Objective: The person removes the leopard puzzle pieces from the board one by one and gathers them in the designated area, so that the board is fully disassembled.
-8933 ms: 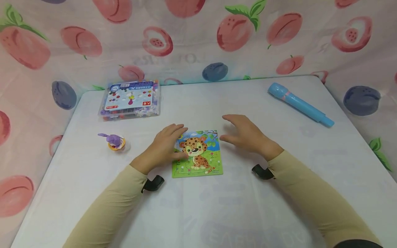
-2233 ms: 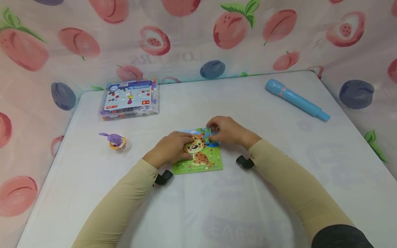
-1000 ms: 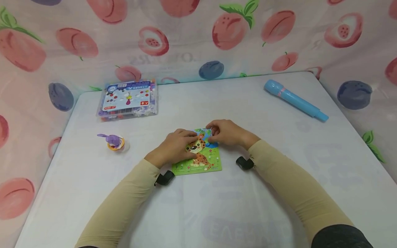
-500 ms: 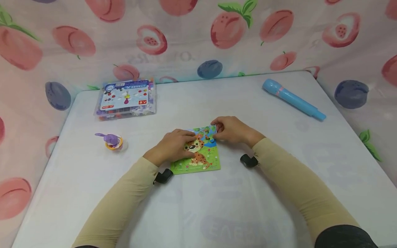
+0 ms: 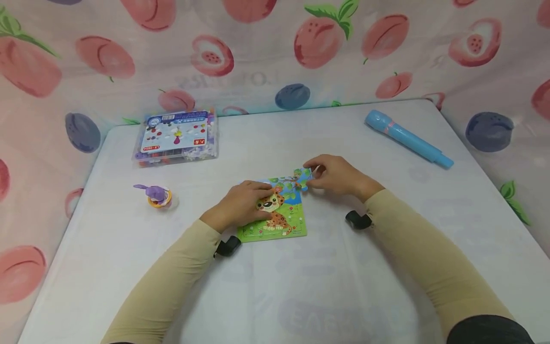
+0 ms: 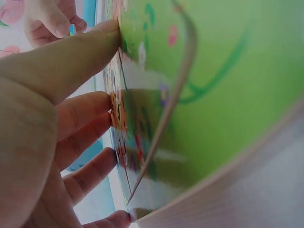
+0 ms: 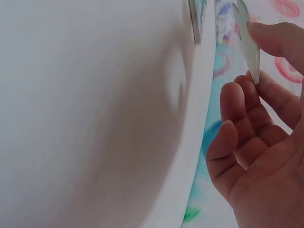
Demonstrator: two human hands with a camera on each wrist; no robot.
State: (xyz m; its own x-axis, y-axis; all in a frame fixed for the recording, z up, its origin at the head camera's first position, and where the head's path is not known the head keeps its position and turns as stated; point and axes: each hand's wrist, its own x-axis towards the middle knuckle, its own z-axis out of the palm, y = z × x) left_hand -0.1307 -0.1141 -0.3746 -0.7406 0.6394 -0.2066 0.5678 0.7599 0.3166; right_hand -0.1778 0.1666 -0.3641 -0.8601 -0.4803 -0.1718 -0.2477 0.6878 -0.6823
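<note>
A square jigsaw puzzle (image 5: 283,210) with a spotted leopard cub on green grass lies on the table. My left hand (image 5: 240,204) rests over its left side; in the left wrist view the thumb and fingertips touch the puzzle's face (image 6: 223,61), fingers spread. My right hand (image 5: 339,176) pinches a blue and green puzzle piece (image 5: 302,177) between thumb and index finger, above the puzzle's upper right corner. In the right wrist view that puzzle piece (image 7: 249,50) is seen nearly edge-on, raised off the table, with the other fingers loosely curled below it.
A clear plastic case (image 5: 176,137) with a printed label and small colourful parts stands at the back left. A small purple toy (image 5: 157,195) with a yellow ring sits left of my left hand. A blue tube-shaped object (image 5: 408,138) lies at the back right.
My right hand, at the puzzle's upper right corner earlier, has lifted a puzzle piece out and moved slightly up and right with it. My left hand has stayed on the puzzle over the last second.
</note>
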